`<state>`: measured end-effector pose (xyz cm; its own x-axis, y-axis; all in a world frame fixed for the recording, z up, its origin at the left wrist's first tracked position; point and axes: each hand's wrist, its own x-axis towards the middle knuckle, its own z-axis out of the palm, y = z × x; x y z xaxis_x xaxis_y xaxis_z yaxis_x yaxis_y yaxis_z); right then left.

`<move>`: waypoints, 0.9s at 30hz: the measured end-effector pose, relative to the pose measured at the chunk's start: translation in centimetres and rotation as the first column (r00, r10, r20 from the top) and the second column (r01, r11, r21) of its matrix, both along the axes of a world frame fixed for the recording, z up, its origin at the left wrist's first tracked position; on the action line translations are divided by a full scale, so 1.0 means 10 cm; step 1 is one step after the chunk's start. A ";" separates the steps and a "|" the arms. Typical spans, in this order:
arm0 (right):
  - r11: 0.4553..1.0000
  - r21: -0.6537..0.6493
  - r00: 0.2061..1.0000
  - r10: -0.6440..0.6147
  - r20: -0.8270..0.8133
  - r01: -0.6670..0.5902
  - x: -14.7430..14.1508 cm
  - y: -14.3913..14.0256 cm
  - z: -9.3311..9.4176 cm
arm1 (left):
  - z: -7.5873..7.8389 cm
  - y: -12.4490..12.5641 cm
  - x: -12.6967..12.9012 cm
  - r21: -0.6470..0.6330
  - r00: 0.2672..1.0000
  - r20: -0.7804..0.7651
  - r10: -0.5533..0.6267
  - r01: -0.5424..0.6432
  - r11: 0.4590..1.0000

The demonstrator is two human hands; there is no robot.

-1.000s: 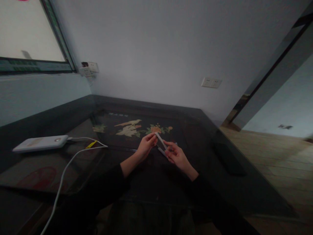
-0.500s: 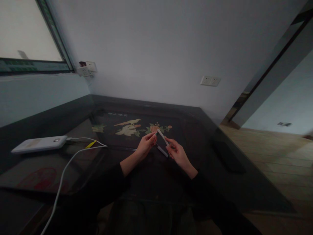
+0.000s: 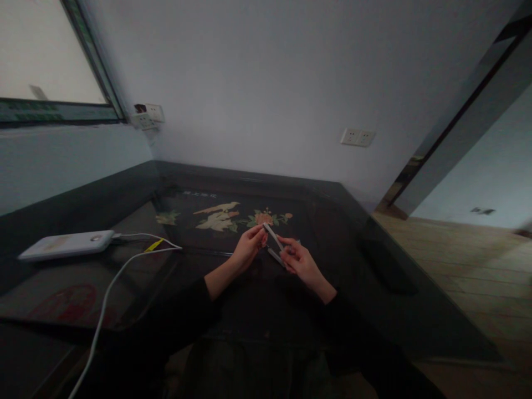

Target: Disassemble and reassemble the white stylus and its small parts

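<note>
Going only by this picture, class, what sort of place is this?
Probably a room in a home, though I can't be certain: the dark, flower-decorated table, wall sockets and plank-patterned floor suggest it.

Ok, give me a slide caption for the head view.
Right hand holds a pale stick, its tip at the left hand, over a dark table.

The only view looked out from the wearer's head, above the near edge of the tabletop (image 3: 324, 213), facing forward and down toward the wall (image 3: 249, 83). Set near the left hand (image 3: 248, 245) and right hand (image 3: 302, 262), it reached wide, from a window (image 3: 41, 47) at left to the floor (image 3: 453, 266) at right.
</note>
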<state>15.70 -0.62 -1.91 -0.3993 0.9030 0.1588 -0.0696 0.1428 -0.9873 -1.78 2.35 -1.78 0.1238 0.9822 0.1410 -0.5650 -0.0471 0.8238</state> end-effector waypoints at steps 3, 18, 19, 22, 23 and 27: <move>0.999 0.012 0.999 -0.037 0.019 0.036 0.01 0.04 -0.01 | -0.02 0.01 0.00 -0.020 1.000 -0.016 0.017 -0.017 1.000; 0.985 0.140 0.983 -0.116 0.139 0.097 0.01 -0.04 0.04 | 0.00 0.00 -0.01 0.001 1.000 0.005 0.018 -0.018 1.000; 0.989 0.125 0.987 -0.096 0.128 0.080 0.00 -0.04 0.04 | 0.00 0.00 -0.01 0.002 1.000 0.008 0.016 -0.016 1.000; 0.997 0.073 0.996 -0.033 0.082 0.027 -0.01 -0.04 0.04 | 0.00 0.00 0.00 0.005 1.000 0.012 0.019 -0.019 1.000; 0.998 0.056 0.998 -0.015 0.065 0.011 -0.01 -0.04 0.04 | 0.01 0.00 0.00 0.003 1.000 0.012 0.025 -0.025 1.000; 1.000 0.027 0.999 -0.017 0.040 0.016 0.00 0.00 0.00 | 0.01 0.00 0.01 -0.033 0.999 0.003 0.049 -0.049 0.998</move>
<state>15.68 -0.58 -1.87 -0.3912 0.9050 0.1671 -0.0272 0.1701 -0.9851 -1.71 2.32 -1.64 0.0748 0.9913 0.1086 -0.5656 -0.0475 0.8233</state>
